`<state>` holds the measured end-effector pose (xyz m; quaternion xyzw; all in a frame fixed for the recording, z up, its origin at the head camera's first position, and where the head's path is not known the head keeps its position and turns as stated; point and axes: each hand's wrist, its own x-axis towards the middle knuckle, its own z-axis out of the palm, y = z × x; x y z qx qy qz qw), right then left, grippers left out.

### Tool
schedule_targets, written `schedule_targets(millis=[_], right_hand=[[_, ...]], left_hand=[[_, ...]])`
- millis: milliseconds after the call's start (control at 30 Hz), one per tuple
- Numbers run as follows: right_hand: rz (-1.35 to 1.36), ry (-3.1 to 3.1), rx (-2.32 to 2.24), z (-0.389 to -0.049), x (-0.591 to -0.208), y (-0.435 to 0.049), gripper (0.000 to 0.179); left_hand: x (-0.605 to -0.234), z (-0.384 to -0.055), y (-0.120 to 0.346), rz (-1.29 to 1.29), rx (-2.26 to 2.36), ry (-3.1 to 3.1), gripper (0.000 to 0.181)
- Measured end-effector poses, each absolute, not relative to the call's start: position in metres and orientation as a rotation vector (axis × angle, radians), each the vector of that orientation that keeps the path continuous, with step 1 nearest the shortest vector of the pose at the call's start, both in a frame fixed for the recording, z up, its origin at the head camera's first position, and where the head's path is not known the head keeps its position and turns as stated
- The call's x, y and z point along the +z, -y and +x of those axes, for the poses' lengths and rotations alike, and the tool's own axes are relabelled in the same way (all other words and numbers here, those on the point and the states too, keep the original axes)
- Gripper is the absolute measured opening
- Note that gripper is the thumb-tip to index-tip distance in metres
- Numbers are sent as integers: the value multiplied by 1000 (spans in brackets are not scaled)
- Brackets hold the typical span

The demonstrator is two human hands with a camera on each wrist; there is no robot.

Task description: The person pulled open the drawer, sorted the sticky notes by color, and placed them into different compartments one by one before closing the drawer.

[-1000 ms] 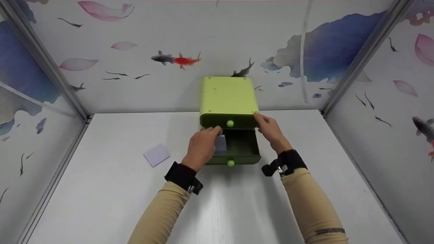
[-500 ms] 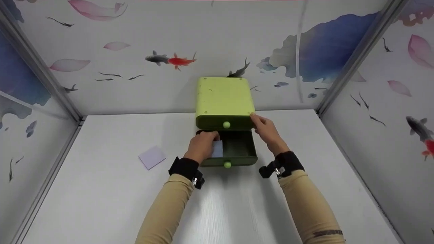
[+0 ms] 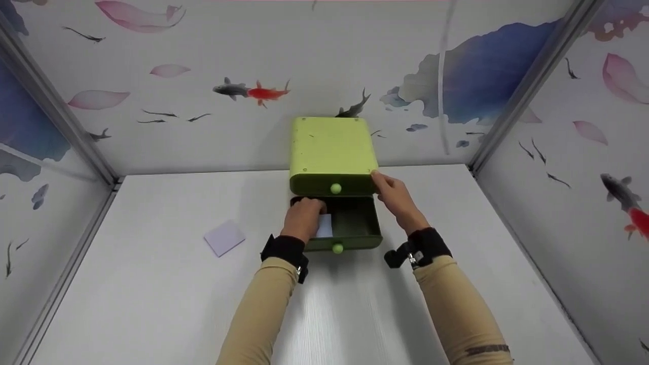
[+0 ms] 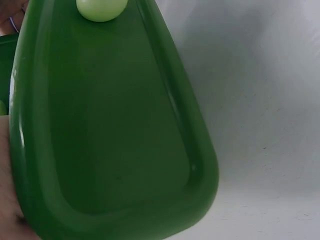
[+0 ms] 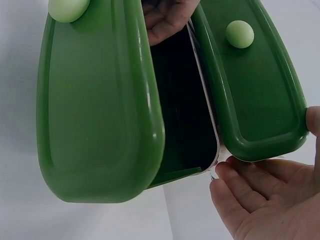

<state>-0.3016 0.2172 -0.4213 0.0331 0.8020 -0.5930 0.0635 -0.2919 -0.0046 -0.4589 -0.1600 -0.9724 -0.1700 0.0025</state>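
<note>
A lime-green two-drawer box (image 3: 333,144) stands against the back wall, its lower drawer (image 3: 357,242) pulled out. Inside that drawer is my left hand (image 3: 303,219), its curled fingers at a pale lavender sticky-note pad (image 3: 325,226) that lies by the drawer's left side. Fingertip contact with the pad is partly hidden. In the right wrist view the left hand (image 5: 170,20) shows only curled fingers above the drawer. My right hand (image 3: 398,200) grips the box's front right corner, thumb on the top edge and fingers along the side. The lower drawer's front (image 4: 110,115) fills the left wrist view.
A second lavender sticky-note pad (image 3: 224,238) lies on the white table (image 3: 167,294), left of the box. The upper drawer (image 3: 312,184) is closed, with a round green knob (image 3: 335,188). Printed panels (image 3: 203,126) enclose the table at the back and sides.
My left hand has lowered the pad deeper into the lower drawer, and the pad now lies flatter. The right hand keeps its hold on the box corner. The head view has shifted slightly.
</note>
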Motion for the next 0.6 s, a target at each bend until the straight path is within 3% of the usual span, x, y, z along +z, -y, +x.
schedule_targets(millis=[367,600], right_hand=[[67,-2408,-1808,-300,-423,-218,68],[78,-2416,-1806,-302,-423,-221,67]], left_hand=[[-462,-292,6,-502,-461,2999,17],[-451,-285,7,-633,-567,2865,14]])
